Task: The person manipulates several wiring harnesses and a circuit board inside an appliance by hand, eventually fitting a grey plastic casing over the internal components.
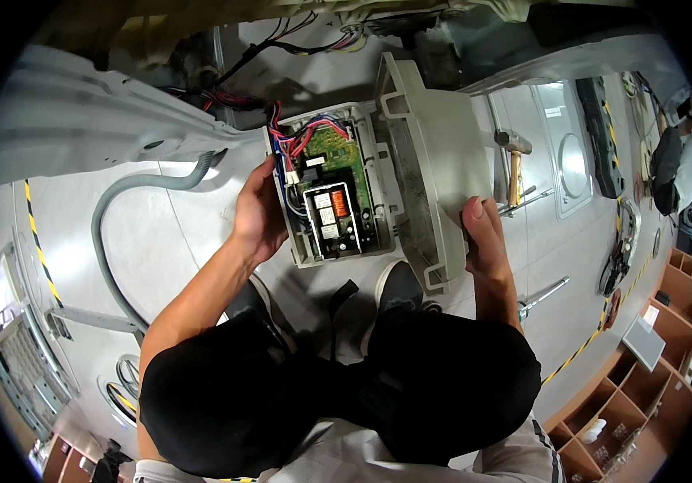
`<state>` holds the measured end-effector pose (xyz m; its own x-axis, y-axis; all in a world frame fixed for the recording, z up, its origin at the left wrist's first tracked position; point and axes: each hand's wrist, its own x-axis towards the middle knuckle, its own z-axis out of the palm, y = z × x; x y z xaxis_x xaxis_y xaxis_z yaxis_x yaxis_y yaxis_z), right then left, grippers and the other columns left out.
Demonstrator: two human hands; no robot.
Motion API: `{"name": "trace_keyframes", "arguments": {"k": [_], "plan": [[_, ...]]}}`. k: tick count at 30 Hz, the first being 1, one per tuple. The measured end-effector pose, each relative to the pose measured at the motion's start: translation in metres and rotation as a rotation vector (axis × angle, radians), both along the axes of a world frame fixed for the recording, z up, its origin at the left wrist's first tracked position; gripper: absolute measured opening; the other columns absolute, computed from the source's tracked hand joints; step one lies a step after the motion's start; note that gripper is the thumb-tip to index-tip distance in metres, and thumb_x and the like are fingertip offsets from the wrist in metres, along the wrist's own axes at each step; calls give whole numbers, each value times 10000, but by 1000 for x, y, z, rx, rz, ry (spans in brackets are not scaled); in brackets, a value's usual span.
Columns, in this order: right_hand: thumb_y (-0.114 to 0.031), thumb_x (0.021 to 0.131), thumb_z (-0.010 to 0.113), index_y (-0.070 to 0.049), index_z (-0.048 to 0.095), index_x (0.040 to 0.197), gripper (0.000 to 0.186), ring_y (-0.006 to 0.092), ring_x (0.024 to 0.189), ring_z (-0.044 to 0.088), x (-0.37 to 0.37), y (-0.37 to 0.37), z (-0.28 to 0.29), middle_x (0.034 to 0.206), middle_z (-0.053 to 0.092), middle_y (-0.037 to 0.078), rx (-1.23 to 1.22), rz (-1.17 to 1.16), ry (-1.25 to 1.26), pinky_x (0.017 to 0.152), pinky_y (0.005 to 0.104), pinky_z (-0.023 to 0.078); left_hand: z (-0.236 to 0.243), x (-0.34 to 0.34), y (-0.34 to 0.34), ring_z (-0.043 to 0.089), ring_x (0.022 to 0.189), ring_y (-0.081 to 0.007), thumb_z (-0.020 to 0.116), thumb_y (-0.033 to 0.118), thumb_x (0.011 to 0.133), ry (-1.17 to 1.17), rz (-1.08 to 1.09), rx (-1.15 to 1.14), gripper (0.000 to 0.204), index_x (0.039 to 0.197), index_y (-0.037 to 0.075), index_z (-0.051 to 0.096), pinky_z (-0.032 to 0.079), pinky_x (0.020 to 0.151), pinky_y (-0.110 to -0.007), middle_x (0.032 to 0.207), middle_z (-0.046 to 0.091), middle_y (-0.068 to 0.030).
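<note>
An open grey plastic control box (368, 161) sits in front of me, showing a green circuit board (338, 161) with a framed orange-wound transformer (338, 204). Red, blue and white wires (294, 141) enter at its upper left. My left hand (259, 213) grips the box's left side, with its fingers partly hidden behind the edge. Swung out to the right of the box is its grey cover (448, 153), tilted on edge. My right hand (484, 237) holds the cover's right side, thumb on the outer face and fingers hidden behind it.
Bare metal appliance panels (113, 121) arch above and left, with hanging wiring (241, 60). A grey corrugated hose (105, 217) curves across the left floor. At right lie a hammer (515, 161), a ratchet wrench (545, 296) and a white panel (562, 153). Wooden compartments (603, 402) stand lower right.
</note>
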<state>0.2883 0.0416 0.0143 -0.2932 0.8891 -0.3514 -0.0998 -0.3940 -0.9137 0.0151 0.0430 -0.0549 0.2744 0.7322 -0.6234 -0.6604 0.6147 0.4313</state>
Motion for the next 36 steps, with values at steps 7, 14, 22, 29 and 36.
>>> {"name": "trace_keyframes", "arguments": {"k": [7,14,22,29,36], "plan": [[-353,928,499,34,391,1336,572,203,1135,495,-22,13,0,1190,539,132,49,-64,98,963,340,405,4,-2,-1,536,1111,-265,347,437,955,14,-44,-27,511,1326,92,419,414,975,-429,1248,532,-114],[-311,880,621,43,497,1199,492,246,1045,569,-48,13,-10,1120,574,179,222,233,-344,883,363,488,-10,-2,-12,548,1107,-237,386,353,978,124,22,48,466,1355,80,375,465,950,-383,1240,524,-113],[-572,696,724,137,222,1311,1065,448,1094,534,-83,35,-8,1155,498,367,469,408,-816,894,497,465,-17,5,-6,547,1075,-198,392,394,985,232,1,124,432,1266,69,433,468,886,-348,1201,536,-106],[-547,757,656,74,271,1349,940,403,1092,535,-77,26,-21,1151,517,314,322,279,-713,911,433,452,-29,3,-6,584,964,-167,386,412,983,218,31,156,418,1225,81,463,482,829,-328,1111,582,-72],[-473,894,423,-17,518,1216,566,205,997,572,11,20,-42,1116,594,113,-104,-70,255,846,334,446,-14,-4,-6,576,1043,-200,362,447,971,103,-15,34,519,1309,62,447,435,932,-361,1165,601,-90]]}}
